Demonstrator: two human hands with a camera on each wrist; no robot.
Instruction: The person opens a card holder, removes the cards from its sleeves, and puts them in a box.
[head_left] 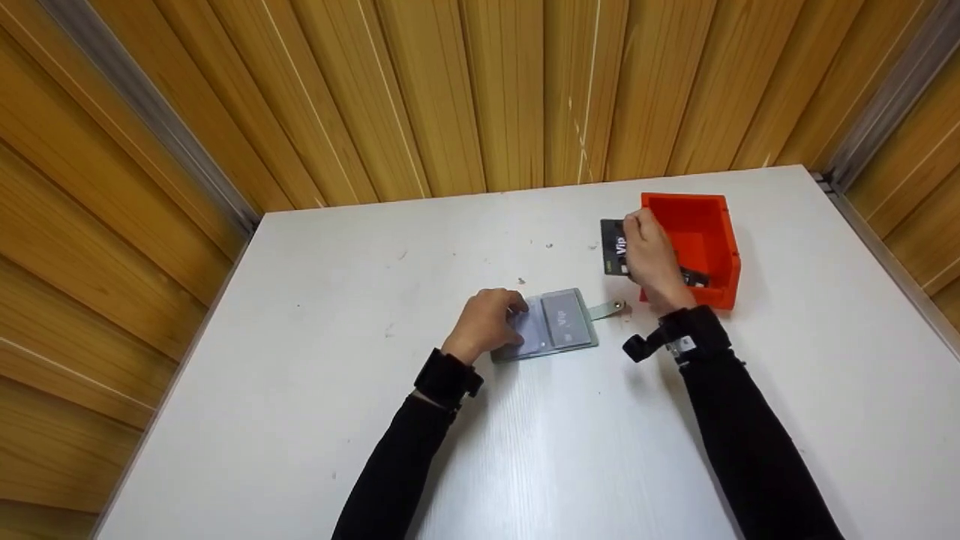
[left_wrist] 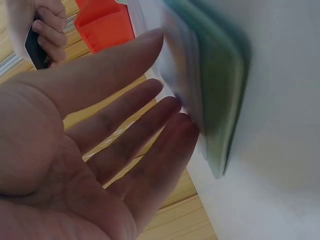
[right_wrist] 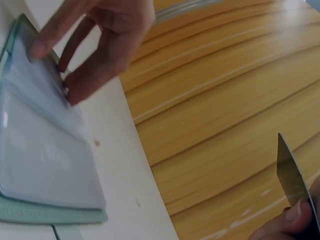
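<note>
From the head view, the right hand (head_left: 651, 253) pinches a black card (head_left: 613, 251) just left of the orange bin (head_left: 724, 247), while the left hand (head_left: 486, 321) touches the card holder (head_left: 568, 319) on the bench (head_left: 360, 277) with loosely bent fingers, not clasping it. With so light a touch, any sideways push could probably make the holder skid. The holder's long axis runs left to right, its strap (head_left: 604, 310) pointing right toward the bin; the card's lettering runs near to far, so I judge its long axis does too.

From the left wrist view, the fingertips meet the edges of the pages (the near corner is blurred); if they slipped off, the pages could flop.

From the right wrist view, the card shows nearly edge-on, one corner pointing up, gripped low; a loose pinch might let it twist or drop
</note>
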